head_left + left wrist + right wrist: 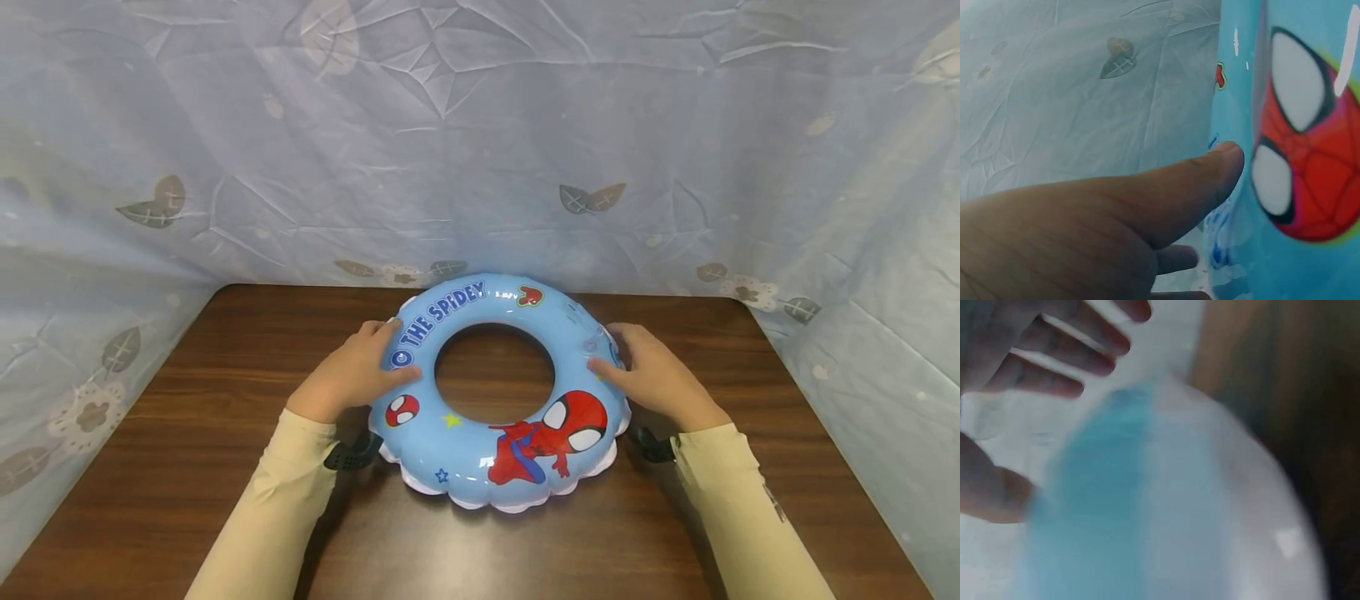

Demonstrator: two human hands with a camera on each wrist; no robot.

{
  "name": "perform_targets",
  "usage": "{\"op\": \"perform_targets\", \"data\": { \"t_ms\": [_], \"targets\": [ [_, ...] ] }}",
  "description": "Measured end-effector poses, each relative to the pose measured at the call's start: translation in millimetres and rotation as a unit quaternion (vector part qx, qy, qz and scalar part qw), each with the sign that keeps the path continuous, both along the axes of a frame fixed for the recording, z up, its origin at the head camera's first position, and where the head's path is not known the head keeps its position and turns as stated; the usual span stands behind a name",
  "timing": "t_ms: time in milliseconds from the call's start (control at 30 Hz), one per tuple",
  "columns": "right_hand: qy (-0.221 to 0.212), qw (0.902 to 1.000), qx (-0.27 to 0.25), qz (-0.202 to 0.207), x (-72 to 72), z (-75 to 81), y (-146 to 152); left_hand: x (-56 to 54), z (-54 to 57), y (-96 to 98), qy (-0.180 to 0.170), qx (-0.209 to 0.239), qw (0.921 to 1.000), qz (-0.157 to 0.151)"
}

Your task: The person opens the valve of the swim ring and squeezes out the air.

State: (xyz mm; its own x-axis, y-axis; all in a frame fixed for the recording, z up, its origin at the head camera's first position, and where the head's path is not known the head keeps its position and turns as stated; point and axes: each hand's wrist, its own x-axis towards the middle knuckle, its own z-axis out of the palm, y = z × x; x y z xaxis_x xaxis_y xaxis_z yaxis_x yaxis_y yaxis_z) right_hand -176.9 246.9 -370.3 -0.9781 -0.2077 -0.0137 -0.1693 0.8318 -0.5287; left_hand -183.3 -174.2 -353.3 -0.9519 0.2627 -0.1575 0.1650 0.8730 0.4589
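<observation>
A blue inflatable swim ring [472, 458] with a scalloped white edge lies over the wooden table, printed with a red cartoon spider figure and lettering. At its left side is my left hand [348, 375], the thumb [1191, 187] extended onto the top surface and the fingers along the outer rim. Opposite it, my right hand [660, 375] has its thumb on the ring's right side. In the right wrist view, the fingers [1072, 344] of that hand are spread and straight, apart from the blurred ring. The ring's underside is hidden.
The brown wooden table [195, 467] extends around the ring. A pale blue-grey leaf-patterned curtain [480, 167] hangs behind it and along both sides. Each wrist wears a black strap, the left strap [352, 452] and the right strap [654, 446] both close to the ring.
</observation>
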Motion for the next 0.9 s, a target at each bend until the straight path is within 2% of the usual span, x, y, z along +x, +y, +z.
{"op": "perform_targets", "data": {
  "t_ms": [133,233,300,400,500,633,700,767,900],
  "targets": [
    [0.048,0.9983,0.030,-0.016,14.0,17.3,-6,1.8,2.9,2.8,0.014,-0.010,0.9997,-0.015],
    [0.082,0.9958,0.040,0.006,24.8,28.3,-15,5.6,7.4,9.2,0.041,-0.008,0.9973,-0.060],
    [0.087,0.9936,0.054,0.048,31.5,31.4,-23,10.0,10.2,16.4,0.058,0.000,0.9922,-0.111],
    [0.063,0.9865,0.066,0.136,39.3,28.5,-38,20.2,11.2,31.4,0.047,0.009,0.9821,-0.182],
    [0.011,0.9737,0.057,0.220,44.5,18.8,-53,32.1,7.1,48.9,0.013,-0.003,0.9736,-0.228],
    [-0.027,0.9570,0.057,0.283,47.1,4.9,-67,45.5,-3.7,70.9,-0.018,-0.036,0.9594,-0.279],
    [-0.027,0.9528,0.067,0.295,47.3,0.8,-70,50.0,-8.4,79.1,-0.025,-0.049,0.9542,-0.294],
    [-0.028,0.9514,0.078,0.297,46.8,-0.6,-72,52.9,-11.5,84.8,-0.029,-0.060,0.9525,-0.297],
    [-0.026,0.9497,0.093,0.298,45.9,-2.8,-75,56.3,-12.2,89.5,-0.037,-0.082,0.9556,-0.281]
  ]
}}
